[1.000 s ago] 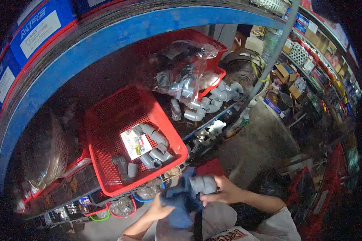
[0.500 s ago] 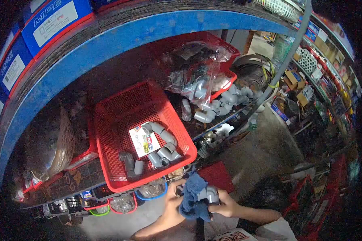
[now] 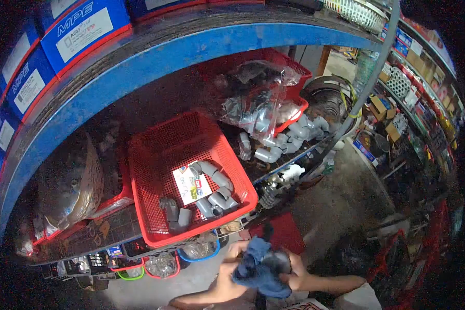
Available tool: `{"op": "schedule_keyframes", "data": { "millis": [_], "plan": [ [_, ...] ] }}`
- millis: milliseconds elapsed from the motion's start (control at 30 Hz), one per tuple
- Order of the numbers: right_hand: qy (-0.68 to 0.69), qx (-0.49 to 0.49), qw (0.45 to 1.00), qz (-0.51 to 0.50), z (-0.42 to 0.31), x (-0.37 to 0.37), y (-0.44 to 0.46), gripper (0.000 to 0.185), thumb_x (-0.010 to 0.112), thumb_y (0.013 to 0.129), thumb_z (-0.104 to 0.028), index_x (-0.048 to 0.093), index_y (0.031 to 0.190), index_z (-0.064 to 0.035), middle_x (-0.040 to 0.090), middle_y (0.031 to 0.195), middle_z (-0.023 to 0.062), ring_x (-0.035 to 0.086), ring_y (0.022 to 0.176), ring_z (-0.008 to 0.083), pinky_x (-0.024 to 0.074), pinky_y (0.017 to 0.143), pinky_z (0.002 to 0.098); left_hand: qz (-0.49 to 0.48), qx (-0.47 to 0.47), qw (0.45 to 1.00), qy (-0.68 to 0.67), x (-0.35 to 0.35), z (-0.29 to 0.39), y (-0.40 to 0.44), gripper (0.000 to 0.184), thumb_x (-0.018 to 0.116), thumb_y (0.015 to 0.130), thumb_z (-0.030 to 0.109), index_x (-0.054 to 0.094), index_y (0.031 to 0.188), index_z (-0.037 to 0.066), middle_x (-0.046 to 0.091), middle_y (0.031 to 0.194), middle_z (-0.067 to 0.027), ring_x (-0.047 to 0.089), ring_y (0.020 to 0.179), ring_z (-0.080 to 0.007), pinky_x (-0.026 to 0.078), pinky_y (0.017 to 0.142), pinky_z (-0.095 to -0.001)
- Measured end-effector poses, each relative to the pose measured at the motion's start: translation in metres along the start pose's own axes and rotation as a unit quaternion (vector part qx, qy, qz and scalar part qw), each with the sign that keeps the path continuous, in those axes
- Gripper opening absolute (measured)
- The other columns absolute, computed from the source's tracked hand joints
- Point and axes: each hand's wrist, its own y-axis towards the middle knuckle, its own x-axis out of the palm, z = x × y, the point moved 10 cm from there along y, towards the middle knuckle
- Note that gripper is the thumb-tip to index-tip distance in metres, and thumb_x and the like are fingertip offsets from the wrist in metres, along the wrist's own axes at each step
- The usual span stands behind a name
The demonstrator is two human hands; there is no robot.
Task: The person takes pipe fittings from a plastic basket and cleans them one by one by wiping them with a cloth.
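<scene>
This looks like a hardware shop or its stockroom, with labelled boxes (image 3: 86, 35) stacked on a blue shelf (image 3: 191, 47), grey pipe elbows (image 3: 219, 179) in a red basket (image 3: 227, 155) (one of several), and packed racks (image 3: 423, 98) across the aisle (image 3: 323, 204).

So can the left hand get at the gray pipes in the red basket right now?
Probably yes: the red basket is open-topped and nearby, though the left hand is busy holding the blue cloth.

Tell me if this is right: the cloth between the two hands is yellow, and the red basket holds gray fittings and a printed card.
Wrong on color: the head view shows a blue cloth between the left hand and right hand. The red basket does hold gray fittings and a printed card.
</scene>
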Motion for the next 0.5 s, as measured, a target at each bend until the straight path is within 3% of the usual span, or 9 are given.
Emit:
{"op": "schedule_keyframes", "data": {
  "millis": [100,167,233,267,300,333,400,467,500],
  "plan": [
    [0.205,0.135,0.969,-0.026,0.031,0.011,-0.007,0.045,0.055,0.066,-0.017,0.041,0.106,-0.0023,0.052,0.093,0.0073,0.049,0.086,0.0172,0.0384,0.076,0.0295,0.012,0.124,0.977,0.173,-0.003,0.029,-0.003,0.018,0.063,0.053,0.011,0.054,0.064,0.000,0.047,0.099,-0.0179,0.044,0.092,-0.0297,0.034,0.074,-0.0371],
    [0.361,0.306,0.881,-0.011,0.030,0.024,-0.015,0.039,0.053,0.067,-0.018,0.045,0.102,-0.0040,0.050,0.096,0.0063,0.048,0.089,0.0155,0.0371,0.079,0.0284,-0.043,0.235,0.932,0.274,0.010,0.049,-0.007,0.021,0.062,0.049,0.017,0.050,0.055,0.001,0.046,0.104,-0.0186,0.044,0.094,-0.0309,0.034,0.072,-0.0379],
    [0.347,0.363,0.864,-0.045,0.024,0.022,-0.011,0.037,0.053,0.067,-0.016,0.045,0.100,-0.0036,0.050,0.096,0.0062,0.048,0.088,0.0154,0.0371,0.078,0.0284,-0.090,0.237,0.918,0.304,0.013,0.053,-0.003,0.022,0.061,0.049,0.019,0.049,0.054,0.001,0.046,0.105,-0.0187,0.044,0.095,-0.0311,0.034,0.072,-0.0381],
    [0.192,0.198,0.949,-0.154,0.007,0.023,0.000,0.036,0.054,0.067,-0.014,0.045,0.099,-0.0031,0.051,0.093,0.0065,0.049,0.086,0.0150,0.0383,0.075,0.0284,-0.137,0.240,0.902,0.332,0.022,0.051,-0.004,0.023,0.060,0.049,0.021,0.048,0.052,0.001,0.046,0.106,-0.0188,0.044,0.097,-0.0312,0.033,0.073,-0.0383],
    [-0.107,-0.037,0.976,-0.184,-0.021,0.022,0.004,0.035,0.055,0.066,-0.013,0.045,0.098,-0.0026,0.051,0.089,0.0067,0.050,0.084,0.0146,0.0395,0.072,0.0283,-0.144,0.216,0.918,0.299,0.020,0.047,-0.001,0.017,0.059,0.053,0.015,0.051,0.057,0.000,0.047,0.104,-0.0185,0.045,0.097,-0.0318,0.035,0.074,-0.0388],
    [-0.273,-0.217,0.931,-0.112,-0.049,0.018,-0.001,0.034,0.056,0.066,-0.011,0.044,0.097,-0.0021,0.052,0.086,0.0070,0.050,0.082,0.0143,0.0406,0.069,0.0283,-0.146,0.215,0.919,0.298,0.022,0.041,-0.004,0.017,0.059,0.053,0.015,0.051,0.057,0.000,0.047,0.104,-0.0185,0.045,0.097,-0.0318,0.035,0.074,-0.0388],
    [0.097,-0.001,0.995,-0.025,-0.021,0.006,0.020,0.038,0.060,0.063,-0.010,0.043,0.097,-0.0033,0.048,0.091,0.0107,0.053,0.079,0.0198,0.0424,0.063,0.0298,-0.054,0.078,0.986,0.136,0.006,0.012,0.000,0.013,0.060,0.059,0.010,0.055,0.063,-0.001,0.049,0.100,-0.0184,0.048,0.091,-0.0281,0.038,0.073,-0.0367],
    [-0.030,0.009,1.000,-0.002,-0.026,-0.002,0.022,0.044,0.064,0.059,-0.013,0.043,0.096,-0.0028,0.045,0.095,0.0141,0.052,0.080,0.0225,0.0428,0.061,0.0304,-0.028,0.046,0.995,0.081,0.009,0.002,-0.009,0.012,0.057,0.067,0.005,0.054,0.077,-0.001,0.050,0.099,-0.0158,0.050,0.088,-0.0241,0.040,0.074,-0.0342],
    [-0.140,-0.069,0.987,0.027,-0.045,-0.005,0.022,0.047,0.065,0.057,-0.013,0.042,0.096,-0.0016,0.044,0.097,0.0145,0.051,0.083,0.0217,0.0425,0.063,0.0306,0.065,-0.074,0.992,-0.073,-0.006,-0.022,-0.019,0.017,0.055,0.070,0.007,0.052,0.085,0.000,0.050,0.097,-0.0137,0.050,0.087,-0.0228,0.041,0.074,-0.0336]
  ]
}}
